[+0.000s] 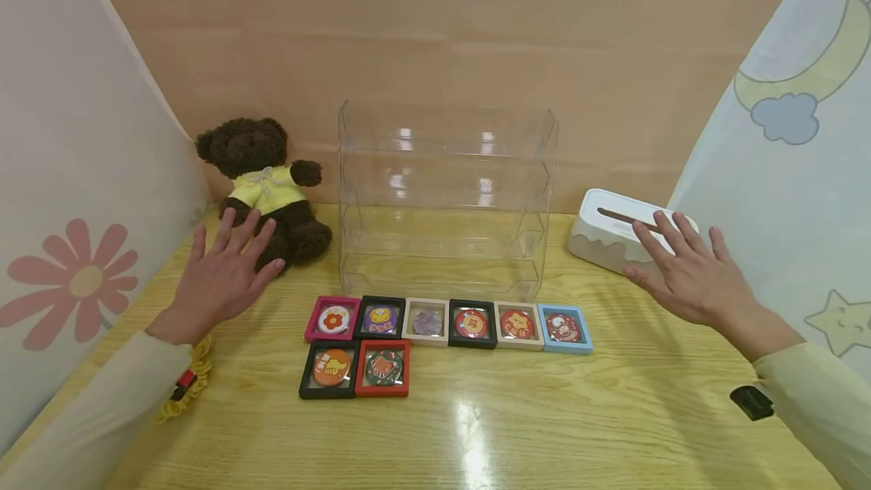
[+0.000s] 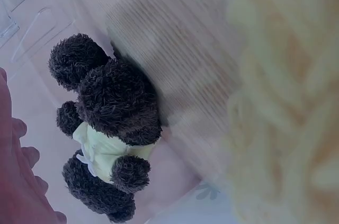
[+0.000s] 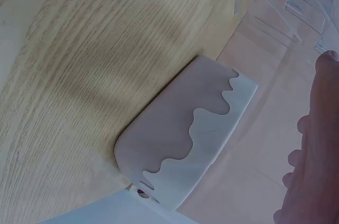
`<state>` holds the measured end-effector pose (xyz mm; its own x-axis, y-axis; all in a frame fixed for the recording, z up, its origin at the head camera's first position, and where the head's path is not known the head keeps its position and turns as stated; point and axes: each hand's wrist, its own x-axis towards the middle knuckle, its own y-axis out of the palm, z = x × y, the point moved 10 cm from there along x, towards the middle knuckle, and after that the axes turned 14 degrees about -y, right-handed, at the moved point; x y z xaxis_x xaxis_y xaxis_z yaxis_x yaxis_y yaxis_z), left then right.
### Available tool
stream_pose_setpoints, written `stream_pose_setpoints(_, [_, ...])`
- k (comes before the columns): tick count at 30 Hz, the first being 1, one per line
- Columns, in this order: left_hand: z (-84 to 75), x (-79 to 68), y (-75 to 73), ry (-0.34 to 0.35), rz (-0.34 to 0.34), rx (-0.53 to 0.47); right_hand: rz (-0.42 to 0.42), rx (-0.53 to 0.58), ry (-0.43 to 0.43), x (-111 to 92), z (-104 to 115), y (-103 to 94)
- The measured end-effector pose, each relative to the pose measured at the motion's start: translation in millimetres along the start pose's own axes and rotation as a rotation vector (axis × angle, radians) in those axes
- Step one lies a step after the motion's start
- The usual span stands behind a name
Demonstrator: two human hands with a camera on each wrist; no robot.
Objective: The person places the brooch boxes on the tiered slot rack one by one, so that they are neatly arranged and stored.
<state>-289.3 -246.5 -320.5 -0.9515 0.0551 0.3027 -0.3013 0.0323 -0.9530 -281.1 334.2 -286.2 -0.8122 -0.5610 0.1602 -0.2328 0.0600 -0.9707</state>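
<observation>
My left hand (image 1: pixel 221 278) hovers palm down with fingers spread, in front of a brown teddy bear (image 1: pixel 299 229) in a yellow top. On the other side my right hand (image 1: pixel 701 282) is spread the same way, near a white tissue box (image 1: pixel 595 237) with a drip-shaped edge. Neither hand holds anything. Between them stands a clear tiered display rack (image 1: pixel 442 233). Before it lie several small square frames with round badges, in two rows: a pink frame (image 1: pixel 333 318) begins the back row, a light blue frame (image 1: pixel 565 328) ends it, and a red frame (image 1: pixel 383 368) lies in front.
Yellow yarn-like strands (image 1: pixel 197 380) hang by the left sleeve, and a black clip-like piece (image 1: pixel 751 402) shows by the right sleeve. Patterned cloth walls (image 1: pixel 776 195) flank the wooden table (image 1: pixel 544 422); a plain peach backdrop (image 1: pixel 442 36) rises behind.
</observation>
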Motion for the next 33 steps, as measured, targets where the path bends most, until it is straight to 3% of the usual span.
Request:
stream_pose_setpoints(4, [-4.3, 1.5, 0.7, 0.0, 0.024, -0.058, 0.019, 0.005, -0.011, 1.2, 1.1, 5.1])
stream_pose_setpoints(7, [-11.2, 4.0, -0.3, 0.017, 0.044, -0.173, 0.021, 0.02, -0.039, 2.9, 5.9, 10.8])
stream_pose_setpoints(14, [-37.0, 15.7, -7.0, 0.14, 0.036, -0.477, -0.137, 0.159, -0.245, 9.8, 42.4, 17.7])
stream_pose_setpoints(20, [-50.6, 29.4, -13.1, 0.148, -0.065, -0.57, -0.058, 0.365, -0.305, 11.5, 70.9, 43.0])
stream_pose_setpoints(25, [-66.0, 36.3, -23.6, 0.199, -0.187, -0.666, -0.002, 0.513, -0.336, 7.4, 82.9, 54.9])
stream_pose_setpoints(28, [-74.9, 38.8, -29.0, 0.223, -0.243, -0.713, 0.015, 0.558, -0.36, 4.7, 85.9, 57.5])
stream_pose_setpoints(33, [-86.9, 42.1, -34.8, 0.233, -0.269, -0.777, 0.04, 0.578, -0.372, 2.0, 84.8, 57.5])
